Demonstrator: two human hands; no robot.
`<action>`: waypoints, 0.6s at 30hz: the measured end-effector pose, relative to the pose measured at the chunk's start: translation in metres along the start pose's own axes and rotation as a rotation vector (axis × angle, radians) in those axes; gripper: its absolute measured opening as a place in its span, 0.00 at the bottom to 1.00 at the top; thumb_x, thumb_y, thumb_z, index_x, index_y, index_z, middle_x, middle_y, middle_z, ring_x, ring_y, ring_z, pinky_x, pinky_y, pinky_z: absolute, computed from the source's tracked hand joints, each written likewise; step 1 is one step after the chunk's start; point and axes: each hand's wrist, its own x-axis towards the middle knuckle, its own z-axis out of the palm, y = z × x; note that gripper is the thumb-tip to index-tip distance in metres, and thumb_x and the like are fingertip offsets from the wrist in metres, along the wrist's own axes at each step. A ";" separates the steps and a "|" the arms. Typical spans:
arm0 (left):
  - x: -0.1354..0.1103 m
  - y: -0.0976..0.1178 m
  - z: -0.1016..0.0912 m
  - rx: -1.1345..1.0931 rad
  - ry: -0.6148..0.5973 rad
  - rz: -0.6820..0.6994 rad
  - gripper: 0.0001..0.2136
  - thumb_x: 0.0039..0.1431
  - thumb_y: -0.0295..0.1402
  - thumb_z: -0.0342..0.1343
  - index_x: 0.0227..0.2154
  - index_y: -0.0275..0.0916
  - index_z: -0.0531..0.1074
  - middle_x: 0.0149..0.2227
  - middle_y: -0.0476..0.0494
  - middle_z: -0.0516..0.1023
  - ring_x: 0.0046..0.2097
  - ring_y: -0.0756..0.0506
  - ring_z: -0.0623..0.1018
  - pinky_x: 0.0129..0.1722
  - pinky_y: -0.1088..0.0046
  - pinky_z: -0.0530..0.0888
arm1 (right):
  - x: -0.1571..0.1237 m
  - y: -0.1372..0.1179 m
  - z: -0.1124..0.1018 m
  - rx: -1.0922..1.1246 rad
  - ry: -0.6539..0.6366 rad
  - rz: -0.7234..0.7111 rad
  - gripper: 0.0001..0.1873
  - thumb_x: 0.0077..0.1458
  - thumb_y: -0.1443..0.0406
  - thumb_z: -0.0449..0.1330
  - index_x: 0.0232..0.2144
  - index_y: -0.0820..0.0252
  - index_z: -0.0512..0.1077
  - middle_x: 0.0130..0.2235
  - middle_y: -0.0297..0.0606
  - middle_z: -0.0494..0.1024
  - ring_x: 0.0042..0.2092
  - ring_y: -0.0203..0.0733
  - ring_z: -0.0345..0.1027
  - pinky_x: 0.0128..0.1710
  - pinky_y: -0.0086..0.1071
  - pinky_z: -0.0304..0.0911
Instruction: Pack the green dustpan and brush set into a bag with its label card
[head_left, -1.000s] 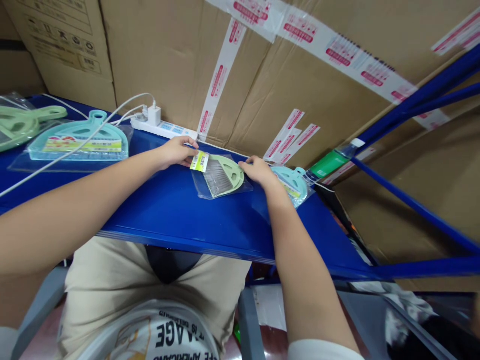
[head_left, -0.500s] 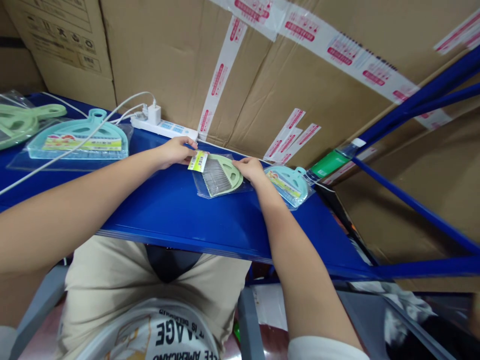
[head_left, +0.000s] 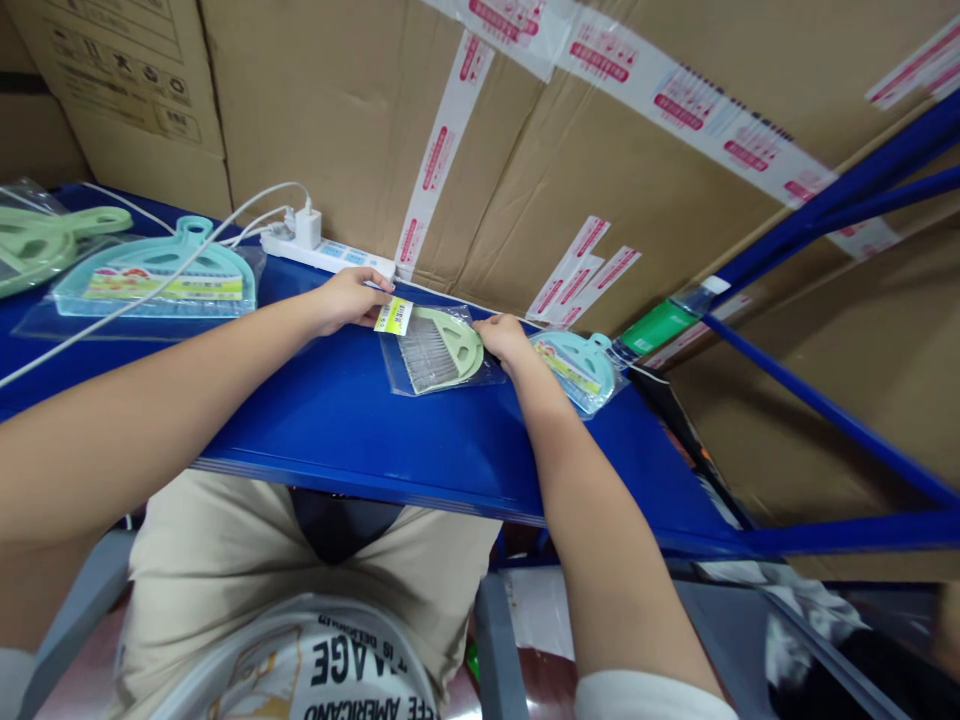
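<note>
A light green hand brush [head_left: 439, 350] with grey bristles lies in a clear plastic bag [head_left: 486, 374] on the blue shelf. My left hand [head_left: 354, 300] pinches the bag's upper left corner, beside a yellow and white label [head_left: 394, 316]. On the brush's other side, the fingers of my right hand [head_left: 501, 336] are closed at the green handle end, which they partly hide. Just right of that wrist lies a small light blue dustpan [head_left: 576, 362], bagged and with a colourful label.
At the left are a larger bagged blue dustpan [head_left: 161, 262] and a green one [head_left: 45, 240]. White cables run to a power strip [head_left: 337, 256] along the back. A green-labelled bottle [head_left: 664, 322] leans by the blue frame [head_left: 832, 400]. Cardboard boxes [head_left: 337, 110] wall the back.
The brush in its bag has shifted slightly left, with both hands still at it. Its label has tilted a little. The other items stay where they were.
</note>
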 end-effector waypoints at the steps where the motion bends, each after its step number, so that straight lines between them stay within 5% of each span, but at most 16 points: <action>1: 0.000 0.001 0.000 -0.003 0.013 0.011 0.11 0.55 0.17 0.60 0.31 0.41 0.70 0.28 0.48 0.77 0.34 0.47 0.82 0.43 0.67 0.79 | 0.000 0.000 -0.001 -0.051 0.000 -0.016 0.17 0.59 0.70 0.61 0.19 0.58 0.68 0.22 0.32 0.70 0.30 0.38 0.66 0.31 0.29 0.59; 9: 0.002 0.002 -0.005 -0.012 0.028 0.036 0.10 0.55 0.19 0.61 0.33 0.42 0.70 0.32 0.47 0.77 0.37 0.46 0.81 0.44 0.66 0.78 | 0.004 0.003 -0.010 -0.312 0.026 -0.097 0.12 0.63 0.69 0.55 0.29 0.60 0.76 0.40 0.50 0.84 0.50 0.52 0.79 0.52 0.35 0.69; 14: 0.007 -0.001 -0.008 0.028 0.018 0.060 0.10 0.57 0.22 0.62 0.37 0.43 0.71 0.30 0.47 0.77 0.36 0.46 0.81 0.40 0.68 0.78 | 0.006 0.007 -0.010 -0.119 0.011 -0.031 0.14 0.66 0.72 0.51 0.33 0.62 0.76 0.36 0.46 0.83 0.38 0.47 0.80 0.39 0.32 0.72; 18: 0.004 0.002 -0.008 0.074 0.034 0.065 0.09 0.59 0.22 0.60 0.40 0.42 0.72 0.29 0.48 0.77 0.33 0.47 0.79 0.39 0.69 0.78 | 0.007 0.008 -0.011 -0.147 0.035 -0.031 0.14 0.66 0.72 0.53 0.32 0.62 0.77 0.31 0.44 0.81 0.36 0.48 0.80 0.40 0.33 0.73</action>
